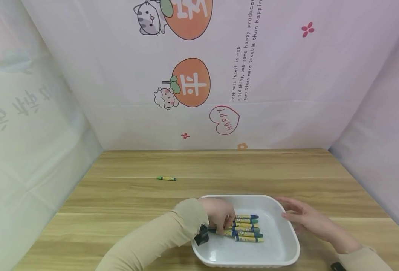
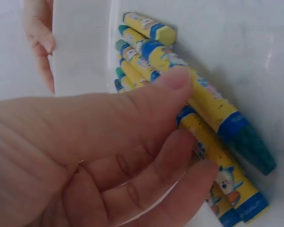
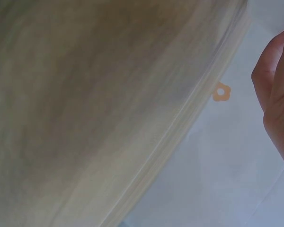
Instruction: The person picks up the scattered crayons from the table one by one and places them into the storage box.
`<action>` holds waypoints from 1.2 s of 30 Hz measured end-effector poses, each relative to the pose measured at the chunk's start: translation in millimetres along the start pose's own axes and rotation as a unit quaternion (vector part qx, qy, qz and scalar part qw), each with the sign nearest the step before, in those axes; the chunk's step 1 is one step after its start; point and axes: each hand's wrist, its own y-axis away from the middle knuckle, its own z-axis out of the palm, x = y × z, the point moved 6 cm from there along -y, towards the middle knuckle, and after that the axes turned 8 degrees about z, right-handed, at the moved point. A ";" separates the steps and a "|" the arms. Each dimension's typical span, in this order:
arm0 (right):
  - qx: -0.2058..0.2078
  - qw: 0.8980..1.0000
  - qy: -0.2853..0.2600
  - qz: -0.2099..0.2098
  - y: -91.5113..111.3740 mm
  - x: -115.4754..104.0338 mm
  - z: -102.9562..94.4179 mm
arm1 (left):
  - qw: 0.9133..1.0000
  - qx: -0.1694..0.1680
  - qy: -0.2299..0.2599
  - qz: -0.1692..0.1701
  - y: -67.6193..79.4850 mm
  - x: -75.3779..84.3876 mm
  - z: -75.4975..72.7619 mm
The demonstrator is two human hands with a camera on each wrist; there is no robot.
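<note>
A white tray (image 1: 243, 261) holds several crayons (image 1: 249, 239) with yellow-and-blue wrappers, lying side by side. My left hand (image 1: 217, 213) reaches into the tray and pinches a dark green crayon (image 2: 210, 99) between thumb and fingers. In the left wrist view its tip slants to the lower right, and other crayons (image 2: 222, 165) lie beneath and beside the fingers. At the tray's right side, my right hand (image 1: 308, 220) holds the rim, thumb at its edge and fingers along the outside. In the right wrist view that hand (image 3: 279, 90) is only partly in frame.
A single green crayon (image 1: 168, 178) lies on the wooden table (image 1: 131, 192), beyond the tray to the left. Printed white sheets (image 1: 287, 94) stand around the table at the back and both sides.
</note>
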 end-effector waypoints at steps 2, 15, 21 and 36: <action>-0.001 1.000 -0.001 -0.001 0.4 -0.4 0.1 | 1.000 0.004 -0.005 0.007 0.0 -0.5 -2.1; -0.002 1.000 0.005 0.005 2.8 0.1 -0.4 | 0.994 0.060 0.048 0.074 23.9 -8.1 -35.1; -0.001 1.000 0.002 0.005 3.5 1.2 -0.4 | 0.985 0.094 0.125 0.077 40.9 -36.8 -41.6; 0.001 1.000 0.001 0.011 1.9 -0.1 0.0 | 0.965 0.209 0.151 0.053 82.2 -99.3 -41.5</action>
